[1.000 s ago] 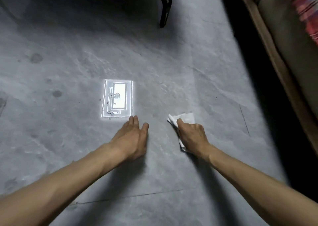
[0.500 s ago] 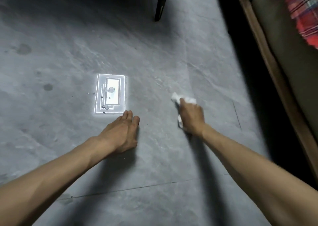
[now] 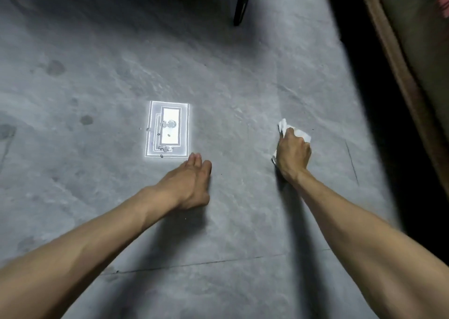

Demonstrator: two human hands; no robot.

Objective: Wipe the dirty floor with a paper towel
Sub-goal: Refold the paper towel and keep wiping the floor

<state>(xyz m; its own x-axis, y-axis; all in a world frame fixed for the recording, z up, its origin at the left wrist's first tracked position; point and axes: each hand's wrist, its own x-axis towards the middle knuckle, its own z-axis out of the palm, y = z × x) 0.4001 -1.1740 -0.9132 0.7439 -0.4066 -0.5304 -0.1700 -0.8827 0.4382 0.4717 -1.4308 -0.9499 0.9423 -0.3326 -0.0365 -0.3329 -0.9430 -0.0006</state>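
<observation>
A crumpled white paper towel lies pressed against the grey floor under my right hand, which grips it; bits of towel stick out above and to the left of the fingers. My left hand rests flat on the floor with straight fingers, holding nothing, just below a bright rectangular light reflection. Small drops and specks of dirt sit within that bright patch. Dark round stains mark the floor at the far left.
A black furniture leg stands at the top centre. A wooden edge of a low piece of furniture runs down the right side, with a dark gap beside it. A floor seam crosses below my arms.
My right hand has slid the paper towel forward and to the right across the floor. My left hand has stayed planted beside the bright patch.
</observation>
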